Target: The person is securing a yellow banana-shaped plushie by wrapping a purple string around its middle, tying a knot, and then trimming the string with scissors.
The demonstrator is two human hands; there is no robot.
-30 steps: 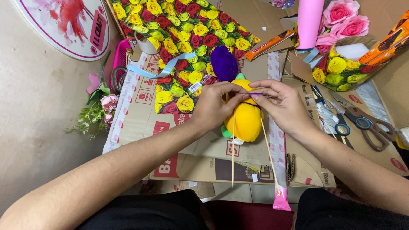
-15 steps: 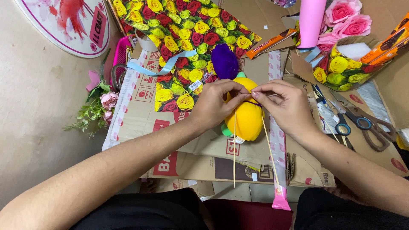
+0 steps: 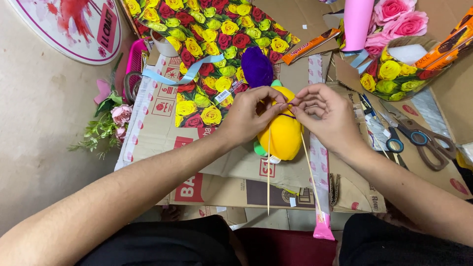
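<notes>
Flat cardboard (image 3: 162, 123) covers the floor. Both hands pinch one yellow flower (image 3: 282, 134) at its top: left hand (image 3: 248, 118) and right hand (image 3: 326, 116). Two thin sticks (image 3: 268, 172) hang below the grip. One purple flower (image 3: 257, 66) sits just above. Two scissors (image 3: 419, 140) lie right.

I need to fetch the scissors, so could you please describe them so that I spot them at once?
Look along the flattened cardboard to its right edge, past the right hand. The scissors lie flat there, beside a smaller blue-handled pair; they are the larger ones, with brown handles.

Yellow plush toy (image 3: 281, 133), purple pompom (image 3: 256, 66), red-yellow-green rose-print paper (image 3: 207, 44), pink roll (image 3: 356, 23), blue-handled scissors (image 3: 394, 143)
</notes>
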